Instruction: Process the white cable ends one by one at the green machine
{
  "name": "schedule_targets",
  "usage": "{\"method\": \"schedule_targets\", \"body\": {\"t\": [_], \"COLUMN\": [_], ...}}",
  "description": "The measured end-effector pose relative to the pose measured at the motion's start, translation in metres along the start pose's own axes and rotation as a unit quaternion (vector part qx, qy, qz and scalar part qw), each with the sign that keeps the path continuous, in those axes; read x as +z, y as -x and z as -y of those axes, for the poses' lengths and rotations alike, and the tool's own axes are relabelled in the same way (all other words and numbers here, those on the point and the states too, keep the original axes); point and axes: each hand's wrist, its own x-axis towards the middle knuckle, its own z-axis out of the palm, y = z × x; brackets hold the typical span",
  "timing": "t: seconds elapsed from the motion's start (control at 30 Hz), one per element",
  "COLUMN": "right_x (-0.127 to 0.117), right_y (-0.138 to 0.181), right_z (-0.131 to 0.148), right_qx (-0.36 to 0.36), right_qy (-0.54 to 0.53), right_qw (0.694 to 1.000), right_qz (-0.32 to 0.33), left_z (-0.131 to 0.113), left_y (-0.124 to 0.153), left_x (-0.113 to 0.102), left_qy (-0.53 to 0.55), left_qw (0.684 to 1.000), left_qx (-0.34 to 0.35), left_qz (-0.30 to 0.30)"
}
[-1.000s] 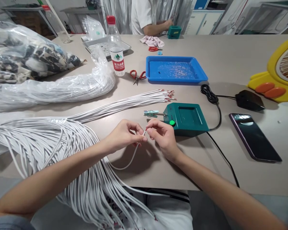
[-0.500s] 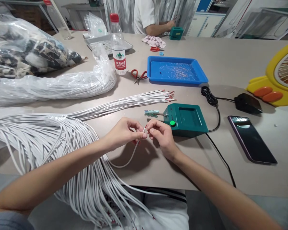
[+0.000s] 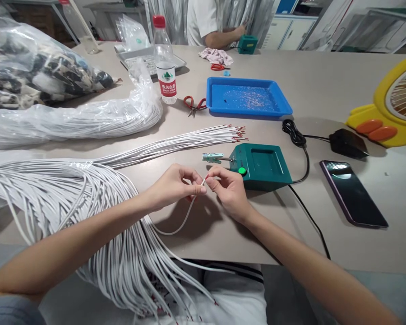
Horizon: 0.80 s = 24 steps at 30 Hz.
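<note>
My left hand (image 3: 174, 185) pinches the end of one white cable (image 3: 184, 219), which droops in a loop to the table. My right hand (image 3: 228, 189) pinches the cable's red-tipped end right beside the left fingers. Just right of my hands sits a green box machine (image 3: 262, 164) with a green button and a small clip sticking out of its left side. A big bundle of white cables (image 3: 71, 203) lies at the left and spills over the table edge. A flat row of cables with red tips (image 3: 189, 142) lies behind my hands.
A blue tray (image 3: 248, 97), red scissors (image 3: 193, 104) and a water bottle (image 3: 164, 63) stand further back. A black phone (image 3: 353, 192), a black pedal (image 3: 347, 142) with cord and a yellow fan (image 3: 392, 99) are at the right. Bagged cables (image 3: 71, 119) lie left. Another person sits across.
Both hands stay pinched on the same cable end, with only slight finger movement. The view has shifted a little.
</note>
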Motion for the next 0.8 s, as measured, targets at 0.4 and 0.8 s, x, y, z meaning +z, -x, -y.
{"method": "schedule_targets", "body": {"t": [0.4, 0.8], "right_x": [0.003, 0.0], "right_y": [0.004, 0.007], "right_z": [-0.007, -0.005], "right_qx": [-0.009, -0.144], "right_qy": [0.068, 0.145], "right_qw": [0.998, 0.977], "right_qz": [0.016, -0.067], "left_z": [0.001, 0.002], "left_y": [0.001, 0.001], "left_x": [-0.004, -0.003], "left_qy": [0.024, 0.023], "left_qw": [0.996, 0.999], "left_qx": [0.071, 0.039], "left_qz": [-0.046, -0.018]}}
